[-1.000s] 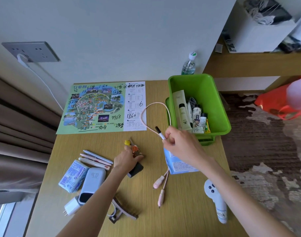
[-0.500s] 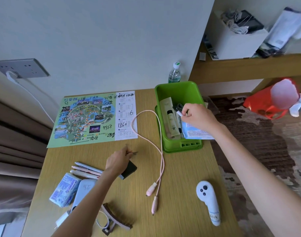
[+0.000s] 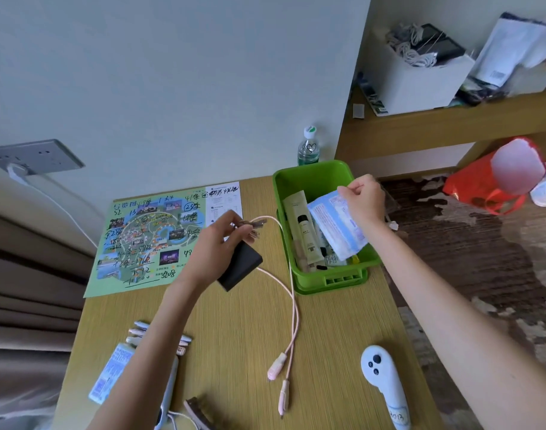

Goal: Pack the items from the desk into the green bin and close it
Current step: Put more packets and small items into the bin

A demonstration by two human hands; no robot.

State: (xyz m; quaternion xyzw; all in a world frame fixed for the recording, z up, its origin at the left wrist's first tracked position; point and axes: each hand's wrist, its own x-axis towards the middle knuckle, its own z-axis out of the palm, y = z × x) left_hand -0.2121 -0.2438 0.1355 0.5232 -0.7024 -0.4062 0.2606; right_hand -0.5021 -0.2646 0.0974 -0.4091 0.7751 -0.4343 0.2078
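The green bin (image 3: 309, 175) stands open at the desk's far right edge, with a pale tube (image 3: 302, 228) and small bottles inside. Over the bin, my right hand (image 3: 366, 198) pinches the top corner of a light blue packet (image 3: 337, 226), whose lower end rests among the items inside. My left hand (image 3: 217, 240) is raised above the desk left of the bin, holding a black card case (image 3: 240, 270) and a bunch of keys (image 3: 250, 226). A pink cable (image 3: 292, 305) runs from beside the bin toward me.
A park map (image 3: 141, 240) lies flat at the back left. Pens (image 3: 138, 332), a blue tissue pack (image 3: 109, 377), a pale blue power bank (image 3: 169, 392) and a brown hair clip (image 3: 200, 412) lie near left. A white controller (image 3: 383, 386) lies near right. A water bottle (image 3: 309, 147) stands behind the bin.
My right hand carried the blue packet from the desk into the bin. My left hand lifted the black case and keys off the desk and moved them up toward the bin.
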